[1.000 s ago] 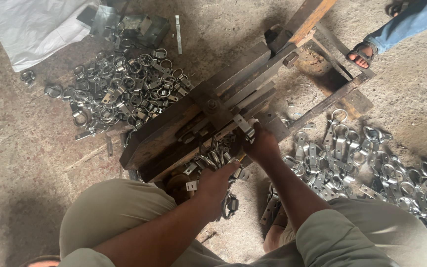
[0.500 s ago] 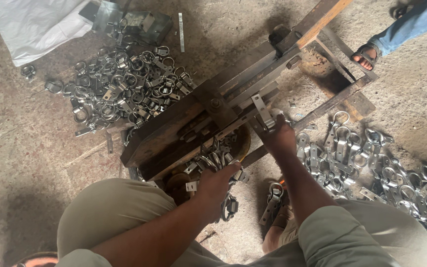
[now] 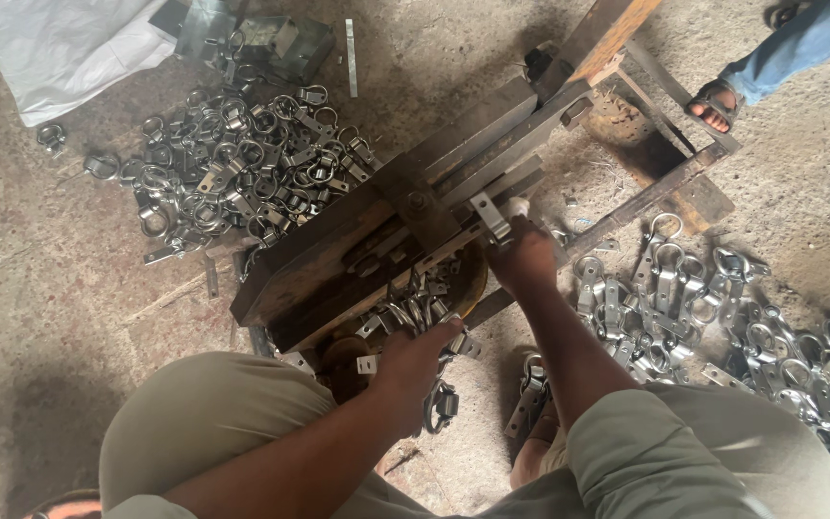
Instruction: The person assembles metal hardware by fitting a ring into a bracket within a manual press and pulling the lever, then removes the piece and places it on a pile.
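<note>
Take the dark steel press jig [image 3: 405, 226] in front of your knees as the landmark and read the floor from its left side across. Up and to the left of it lies a white sack [image 3: 60, 43], and between the sack and the jig spreads a heap of shiny ring clamps [image 3: 232, 173] on the concrete, with a thin metal strip [image 3: 352, 58] lying apart just above the heap. At the jig's near edge, below its middle, your left hand [image 3: 415, 360] rests on a small bunch of clamps [image 3: 415, 312] that sits against the jig; the fingers are curled down over the pieces, but you cannot tell from here whether they grip one or only touch them. Just right of the jig's centre bolt, your right hand [image 3: 523, 258] is closed around a flat metal clamp piece [image 3: 490, 217], fingers narrow and pinched on its lower end, with the piece standing tilted against the jig's long bars. Past the jig's far right end, a rusty angle-iron frame [image 3: 665, 163] lies on the floor, and beyond that frame stands another person's sandalled foot [image 3: 713, 101]. Below the frame, to the right of the jig and of your right forearm, a second pile of clamps [image 3: 713, 308] runs toward the right edge.
</note>
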